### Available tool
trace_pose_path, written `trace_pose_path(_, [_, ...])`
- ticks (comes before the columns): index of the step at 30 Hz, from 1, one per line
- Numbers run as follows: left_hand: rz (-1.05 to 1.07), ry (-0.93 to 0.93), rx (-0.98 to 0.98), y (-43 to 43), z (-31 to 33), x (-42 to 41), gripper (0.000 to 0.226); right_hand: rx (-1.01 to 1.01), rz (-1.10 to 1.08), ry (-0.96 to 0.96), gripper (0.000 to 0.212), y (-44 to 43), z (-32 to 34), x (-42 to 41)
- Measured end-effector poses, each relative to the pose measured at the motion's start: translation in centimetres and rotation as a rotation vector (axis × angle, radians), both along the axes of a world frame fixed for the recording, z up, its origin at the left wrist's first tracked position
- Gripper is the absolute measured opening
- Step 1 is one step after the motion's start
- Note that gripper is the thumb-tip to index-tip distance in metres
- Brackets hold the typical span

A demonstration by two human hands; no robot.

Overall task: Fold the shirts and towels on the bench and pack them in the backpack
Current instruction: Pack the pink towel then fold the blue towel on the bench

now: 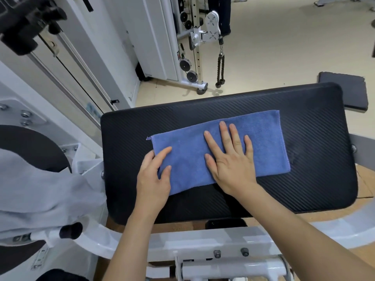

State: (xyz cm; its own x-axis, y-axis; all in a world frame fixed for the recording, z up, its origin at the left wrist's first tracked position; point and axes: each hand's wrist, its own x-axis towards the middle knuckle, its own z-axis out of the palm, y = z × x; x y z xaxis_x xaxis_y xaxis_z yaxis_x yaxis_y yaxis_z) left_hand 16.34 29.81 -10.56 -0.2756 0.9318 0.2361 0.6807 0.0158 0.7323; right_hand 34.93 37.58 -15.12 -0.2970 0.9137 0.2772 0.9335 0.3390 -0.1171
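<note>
A blue towel (263,138), folded into a long rectangle, lies across the black padded bench (316,169). My right hand (229,159) rests flat on its middle with the fingers spread. My left hand (155,175) is at the towel's near left corner, thumb on top and fingers curled at the edge, pinching it. A light grey garment (40,191) hangs over the machine parts to the left of the bench. No backpack is in view.
White gym machine frames (213,246) stand in front of and left of the bench. A cable machine with pulleys and a rope handle (220,67) is behind it. A dark mat (345,92) lies on the floor at the far right. A person's legs (221,15) show at the top.
</note>
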Motion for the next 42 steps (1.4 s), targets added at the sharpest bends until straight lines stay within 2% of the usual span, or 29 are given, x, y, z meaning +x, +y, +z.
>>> trace_pose_path(4, [0.102,0.038,-0.035,-3.0,0.1,-2.0,0.05,-0.016,0.082,0.023,0.057,-2.7,-0.3,-2.1])
trace_pose_path(7, [0.209,0.044,-0.143,-5.4,-0.3,-4.3,0.056,-0.1,0.165,0.002,0.059,-6.0,-1.1,-4.7])
trace_pose_path(10, [0.213,0.05,-0.207,-6.7,-0.3,-4.6,0.058,-0.179,0.176,-0.006,0.06,-6.8,-1.3,-5.7])
trace_pose_path(14, [0.22,-0.047,-0.197,-6.3,1.6,-2.8,0.07,-0.296,0.232,0.034,0.059,-6.6,0.9,-5.2])
trace_pose_path(16, [0.167,-0.09,-0.149,-6.0,2.8,-1.2,0.075,-0.458,0.29,0.264,0.057,-6.4,2.8,-4.6])
trace_pose_path(19, [0.016,-0.149,-0.112,-5.2,4.1,2.6,0.082,-0.795,0.204,0.97,0.035,-7.1,7.5,-3.2])
trace_pose_path(20, [-0.039,-0.17,-0.115,-4.8,4.2,3.9,0.084,-0.877,0.179,1.16,0.028,-7.5,8.6,-2.6])
trace_pose_path(21, [-0.091,-0.191,-0.11,-4.4,4.4,5.2,0.087,-0.914,0.165,1.255,0.024,-7.8,9.3,-2.0])
trace_pose_path(25, [-0.268,-0.297,-0.165,-2.8,4.3,9.0,0.103,-0.776,0.014,1.275,0.018,-8.4,9.5,0.5])
trace_pose_path(27, [-0.372,-0.291,-0.248,-2.4,4.0,10.0,0.109,-0.729,-0.048,1.251,0.004,-8.1,9.0,1.6])
trace_pose_path(28, [-0.419,-0.284,-0.292,-2.3,3.9,10.2,0.11,-0.697,-0.075,1.238,0.008,-7.9,8.5,2.0])
trace_pose_path(31, [-0.512,-0.323,-0.348,-1.9,3.8,10.2,0.106,-0.563,-0.143,1.196,0.012,-7.2,6.9,2.9])
trace_pose_path(32, [-0.516,-0.309,-0.336,-1.7,4.0,10.2,0.1,-0.529,-0.155,1.177,0.007,-6.9,6.3,3.0])
trace_pose_path(33, [-0.503,-0.263,-0.305,-1.4,4.3,10.1,0.092,-0.513,-0.158,1.158,0.005,-6.7,5.8,3.0])
trace_pose_path(35, [-0.422,-0.094,-0.17,-0.5,4.3,9.8,0.078,-0.458,-0.171,1.102,0.03,-6.5,5.1,2.8])
trace_pose_path(36, [-0.379,0.011,-0.085,0.0,3.9,9.6,0.071,-0.432,-0.182,1.088,0.035,-6.3,4.9,2.7])
trace_pose_path(39, [-0.274,0.275,0.131,1.7,2.2,9.0,0.055,-0.395,-0.22,1.092,0.038,-5.9,4.2,2.8])
trace_pose_path(42, [-0.3,0.461,0.193,2.8,1.3,9.3,0.04,-0.348,-0.242,1.069,0.038,-5.9,3.4,3.2])
